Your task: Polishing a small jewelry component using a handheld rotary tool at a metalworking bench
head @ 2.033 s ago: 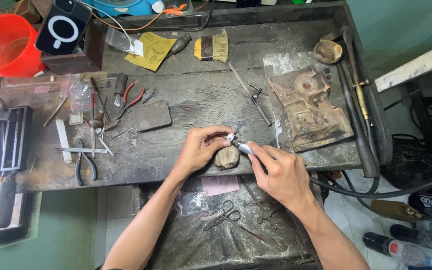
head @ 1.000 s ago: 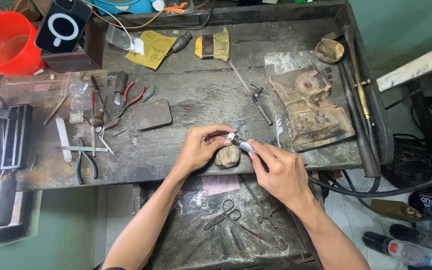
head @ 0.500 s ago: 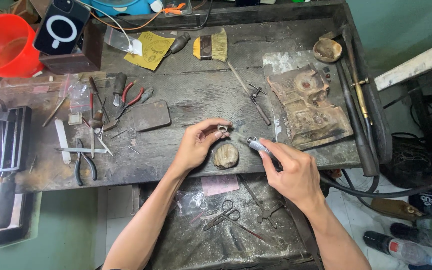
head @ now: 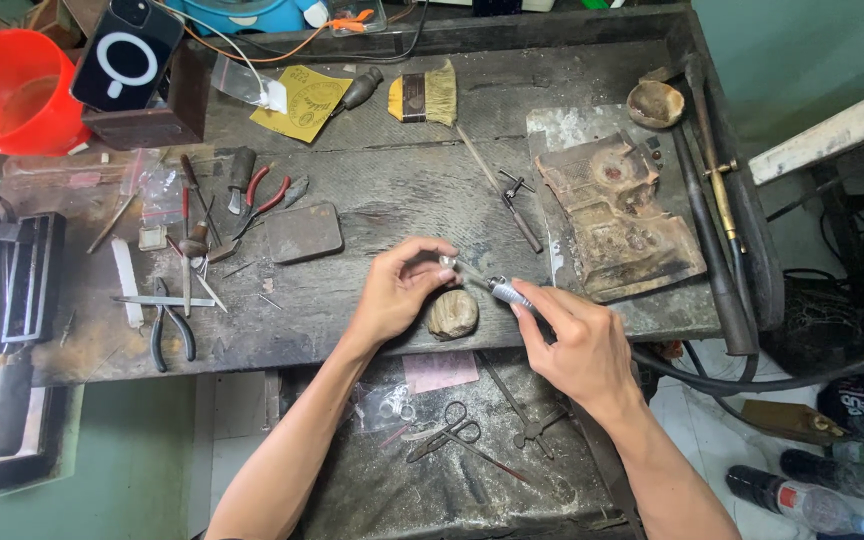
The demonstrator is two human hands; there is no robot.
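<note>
A worn, dark wooden tabletop (head: 382, 190) fills the view, set against green walls, with a lower drawer tray (head: 432, 470) holding scissors just below its front edge. A rounded wooden block (head: 452, 314) sits near that front edge; everything else lies around it: red-handled pliers (head: 262, 190) up and to the left of the block, a flat brush (head: 422, 98) well above it, a scorched slab (head: 617, 210) to its right, an orange bucket (head: 17, 85) far to its upper left. The left hand (head: 397, 290) hovers just left of the block, fingers (head: 432, 250) pinched together on what seems to be a small metal ring (head: 446, 261). The right hand (head: 577, 340), right of the block, has its fingers closed around a slim metal handpiece (head: 497, 286), whose tip meets the ring above the block.
</note>
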